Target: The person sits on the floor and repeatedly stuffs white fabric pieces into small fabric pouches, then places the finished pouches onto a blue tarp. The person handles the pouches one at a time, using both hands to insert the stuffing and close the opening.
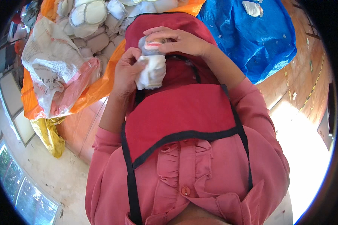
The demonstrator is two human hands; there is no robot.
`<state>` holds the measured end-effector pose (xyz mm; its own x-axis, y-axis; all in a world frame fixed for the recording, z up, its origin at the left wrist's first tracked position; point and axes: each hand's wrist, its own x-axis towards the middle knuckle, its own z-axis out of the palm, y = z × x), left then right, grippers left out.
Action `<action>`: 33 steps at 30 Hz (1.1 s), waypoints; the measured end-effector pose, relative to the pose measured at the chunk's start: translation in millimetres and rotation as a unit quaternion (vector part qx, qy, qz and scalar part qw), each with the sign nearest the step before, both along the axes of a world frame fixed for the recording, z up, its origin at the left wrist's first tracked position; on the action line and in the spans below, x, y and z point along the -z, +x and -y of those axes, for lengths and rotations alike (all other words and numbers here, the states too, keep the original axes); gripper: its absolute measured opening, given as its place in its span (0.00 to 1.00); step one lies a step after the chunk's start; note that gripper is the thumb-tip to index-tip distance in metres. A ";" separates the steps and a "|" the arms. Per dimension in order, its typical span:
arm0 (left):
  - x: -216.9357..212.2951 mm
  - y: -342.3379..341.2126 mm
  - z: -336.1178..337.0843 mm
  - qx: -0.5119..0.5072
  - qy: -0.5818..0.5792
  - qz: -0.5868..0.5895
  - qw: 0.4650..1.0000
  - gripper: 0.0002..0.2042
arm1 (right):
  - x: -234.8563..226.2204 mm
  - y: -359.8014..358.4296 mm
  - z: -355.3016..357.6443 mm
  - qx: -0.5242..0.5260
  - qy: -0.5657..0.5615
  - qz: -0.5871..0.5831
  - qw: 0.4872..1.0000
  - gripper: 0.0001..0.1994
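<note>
Head view, looking down over the person's chest and lap. Left hand (125, 73) is curled closed around a bunched white cloth (151, 72), fingers wrapped into its left side, held up in front of the body above the red apron (180, 112). Right hand (180, 40) comes in from the right and lies over the top of a small grey rounded piece (148, 44) with a pink-and-white edge; fingers are bent down over it, thumb beneath, so it is pinched from above. The grey piece sits directly on top of the white cloth, touching it; both hands meet at this bundle, over the upper part of the apron. Whether cloth and grey piece are one item or two I cannot tell. The apron is red with black trim and straps, worn over a pink ruffled blouse (184, 176) with a button. Behind the hands, at the top of the view, a heap of pale round padded pieces (90, 17) rests on an orange sheet (101, 84). To the left, a crumpled white printed sack (50, 56) with a pinkish plastic bag (82, 80) against it. To the right, a blue tarp (251, 41) spread on the reddish tiled floor (300, 75), one pale piece (252, 8) lying on it.
</note>
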<state>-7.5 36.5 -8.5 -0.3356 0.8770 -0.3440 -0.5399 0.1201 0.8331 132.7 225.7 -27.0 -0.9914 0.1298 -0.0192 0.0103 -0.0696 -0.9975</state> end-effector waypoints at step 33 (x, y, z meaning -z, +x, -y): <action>-23.8 -19.1 16.1 0.296 -0.297 -0.275 0.865 0.17 | 18.0 4.1 67.6 0.085 0.110 0.103 0.985 0.26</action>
